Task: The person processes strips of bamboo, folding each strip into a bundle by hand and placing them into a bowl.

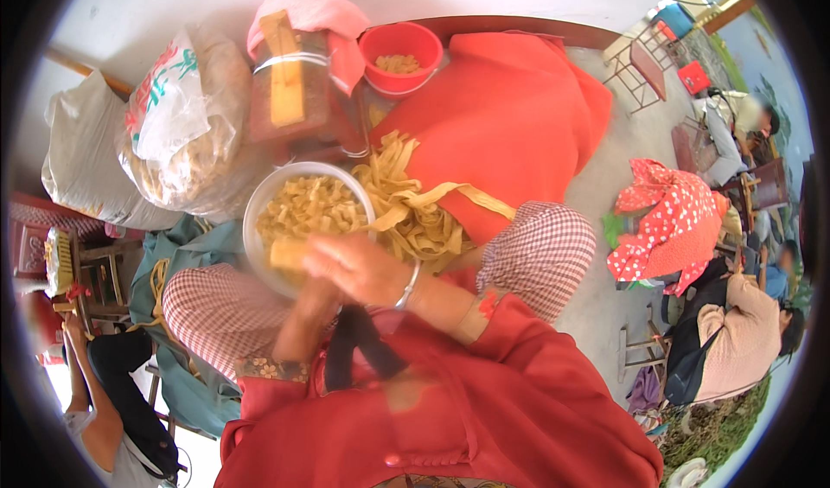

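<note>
A white bowl [251, 261] full of short, folded yellowish pieces stands before me between my knees. My right hand [356, 267], with a metal bracelet at its wrist, is over the bowl's near right edge, blurred by motion. Close beneath it is my left hand [314, 300], partly hidden. A short, flat yellowish piece [286, 254] sticks out from the fingers over the bowl; which hand grips it is unclear. Right of the bowl lies a tangled heap of long yellowish strips [421, 222], one strip reaching toward my knee on a red cloth [506, 118].
Behind the bowl, a wooden stool [259, 112] bears a tied yellow block and a pink cloth. A red bucket [403, 34] holds similar pieces. Full plastic bags [188, 118] stand at left. People sit at both sides, with a dotted red cloth [668, 222] at right.
</note>
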`<action>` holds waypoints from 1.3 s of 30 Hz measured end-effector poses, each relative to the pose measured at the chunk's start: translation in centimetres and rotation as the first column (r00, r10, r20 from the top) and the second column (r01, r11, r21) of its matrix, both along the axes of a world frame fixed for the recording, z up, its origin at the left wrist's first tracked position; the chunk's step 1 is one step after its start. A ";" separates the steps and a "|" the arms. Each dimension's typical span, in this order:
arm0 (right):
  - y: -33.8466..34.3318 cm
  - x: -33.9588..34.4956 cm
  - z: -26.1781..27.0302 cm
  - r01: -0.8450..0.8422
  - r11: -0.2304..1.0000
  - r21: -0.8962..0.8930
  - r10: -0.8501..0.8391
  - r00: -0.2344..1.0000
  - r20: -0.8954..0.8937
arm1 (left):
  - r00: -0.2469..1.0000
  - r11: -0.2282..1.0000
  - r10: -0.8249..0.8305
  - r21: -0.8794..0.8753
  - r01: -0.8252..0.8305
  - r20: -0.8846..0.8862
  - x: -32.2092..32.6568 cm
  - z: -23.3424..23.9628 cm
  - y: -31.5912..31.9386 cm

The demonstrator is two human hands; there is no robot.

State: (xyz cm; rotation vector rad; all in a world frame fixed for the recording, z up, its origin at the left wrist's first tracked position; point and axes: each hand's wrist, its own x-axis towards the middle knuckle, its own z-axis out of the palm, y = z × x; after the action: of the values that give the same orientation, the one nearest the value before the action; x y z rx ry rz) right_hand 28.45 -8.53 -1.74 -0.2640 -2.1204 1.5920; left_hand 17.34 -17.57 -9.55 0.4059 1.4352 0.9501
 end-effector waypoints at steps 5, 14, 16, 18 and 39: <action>-4.1 2.4 0.0 -0.170 0.986 0.005 0.168 0.980 0.111 | 0.880 0.993 0.104 0.008 -0.121 0.463 2.2 0.2 0.3; -6.5 3.6 -0.5 -0.213 0.974 -0.072 0.205 0.974 -0.096 | 0.660 0.998 0.035 0.005 -0.059 0.750 1.2 0.7 0.7; -6.5 3.9 0.1 -0.243 0.927 -0.284 0.228 0.970 -0.086 | 0.737 0.995 -0.010 0.079 -0.058 0.676 0.7 -0.1 -0.7; -6.2 4.4 1.6 -0.233 0.810 -0.538 0.264 0.964 -0.020 | 0.852 0.973 -0.064 0.222 -0.061 0.519 1.4 0.3 -2.0; -3.0 3.4 4.8 0.429 0.903 -0.014 -0.381 0.786 -0.487 | 0.990 0.919 0.127 0.383 -0.095 -0.058 4.1 14.4 -2.6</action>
State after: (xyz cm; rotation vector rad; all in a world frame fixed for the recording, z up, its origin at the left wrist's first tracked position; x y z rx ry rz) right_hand 31.87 -11.58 3.04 -0.2422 -1.6121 1.1478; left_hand 21.44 -20.19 4.87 0.6605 1.3564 1.3250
